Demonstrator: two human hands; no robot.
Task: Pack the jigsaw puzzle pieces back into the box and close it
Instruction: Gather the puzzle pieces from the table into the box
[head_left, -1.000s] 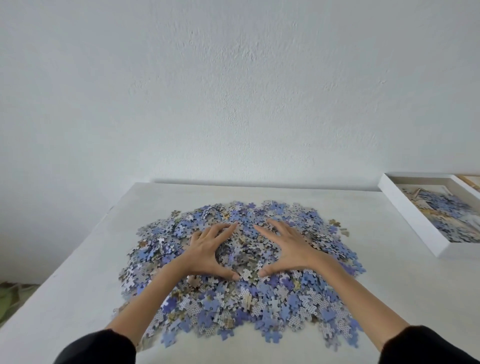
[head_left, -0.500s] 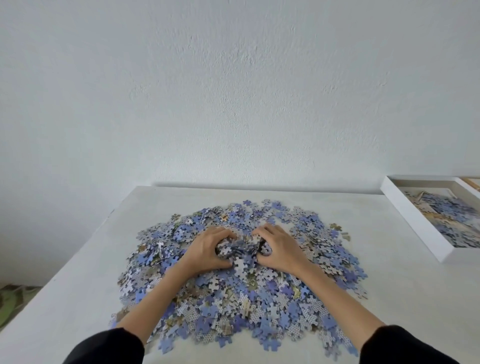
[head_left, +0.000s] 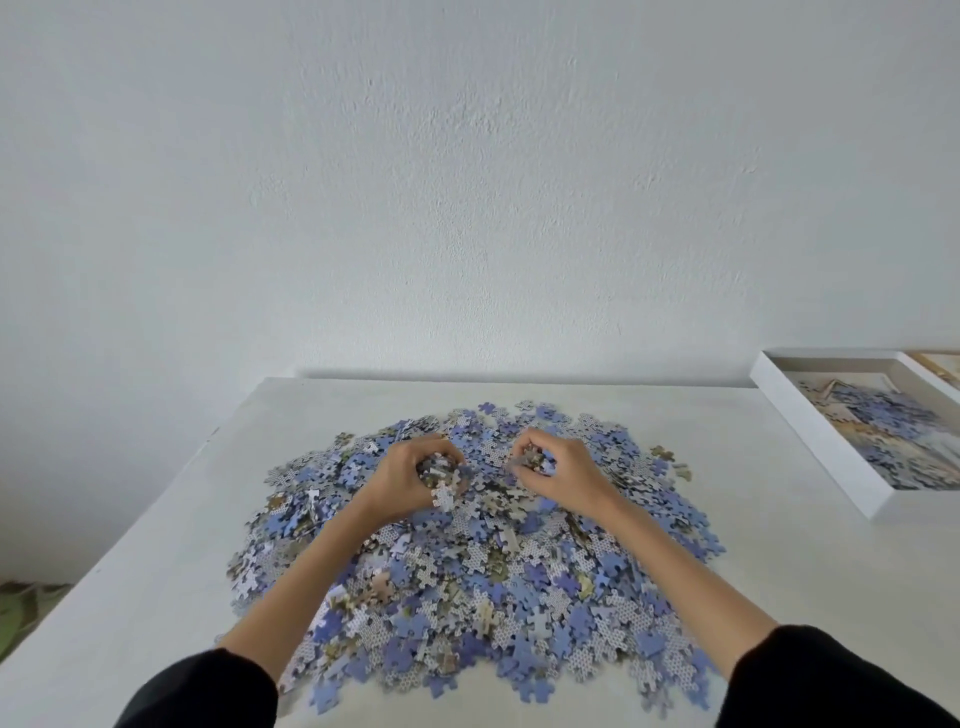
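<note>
Two black sleeves (head_left: 208, 691) frame the near edge of the pale grey tabletop (head_left: 145, 597). Between the forearms spreads the wide, loose heap of blue, white and tan cardboard jigsaw pieces (head_left: 467, 587). Many lie pattern-side down, and stragglers ring the heap's edge.

At the far side of the heap the left hand (head_left: 410, 478) and right hand (head_left: 561, 475) are just apart. The fingers (head_left: 421, 449) of each are curled tight round a clump of pieces. One pale piece (head_left: 444, 496) hangs below the left clump, barely caught.

The step in hand seems to be lifting these two handfuls and carrying them to the box. It would go best with the palms turned up as they rise, so the clumps sit in cupped fingers instead of being squeezed. The travel to the right should be low, and the release should come only once both hands are inside the box walls. Thin, light and slippery, the pieces will shed from any gap, so smaller, secure loads seem better than big ones.

The shallow white cardboard box (head_left: 813, 439) lies open at the tabletop's far right, well apart from the heap, with a layer of blue pieces already in it. Most of the puzzle is not yet packed. A beige edge (head_left: 937, 364) beyond the box is cut off by the frame, and whether it is the lid cannot be told.
</note>
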